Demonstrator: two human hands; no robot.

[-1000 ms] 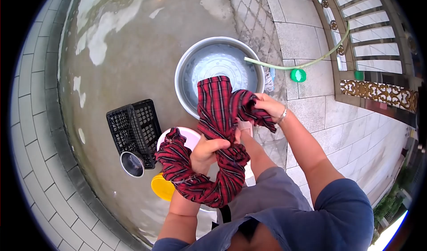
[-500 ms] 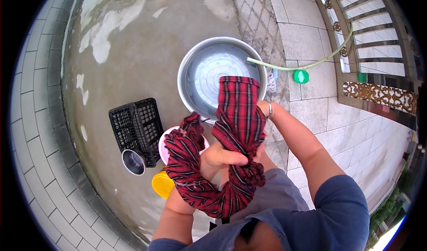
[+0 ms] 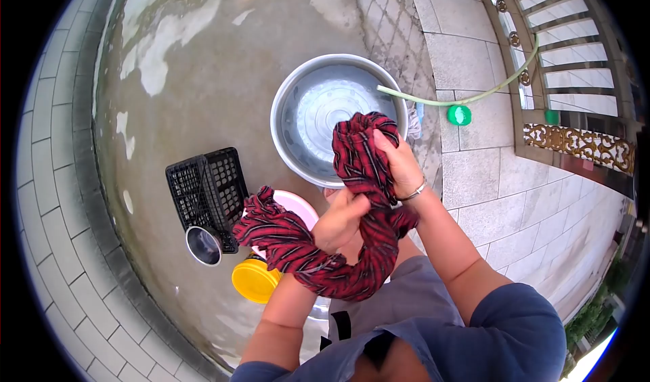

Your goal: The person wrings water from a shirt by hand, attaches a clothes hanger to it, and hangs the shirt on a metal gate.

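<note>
- Cloth: red plaid, twisted, in front of the body; upper end overlaps the basin's (image 3: pixel 277 121) near side, lower loop crosses the left forearm (image 3: pixel 283 307). Folds hide its true shape.
- Right hand (image 3: pixel 398 167): closed round the cloth (image 3: pixel 338 274) near its upper end; fingertips mostly hidden.
- Left hand (image 3: pixel 340 221): half-curled against the cloth, thumb showing, fingers behind; cannot tell if they grip.
- Pink tub (image 3: pixel 298 206): largely covered by cloth.
- Yellow lid (image 3: pixel 252 282): right edge covered.
</note>
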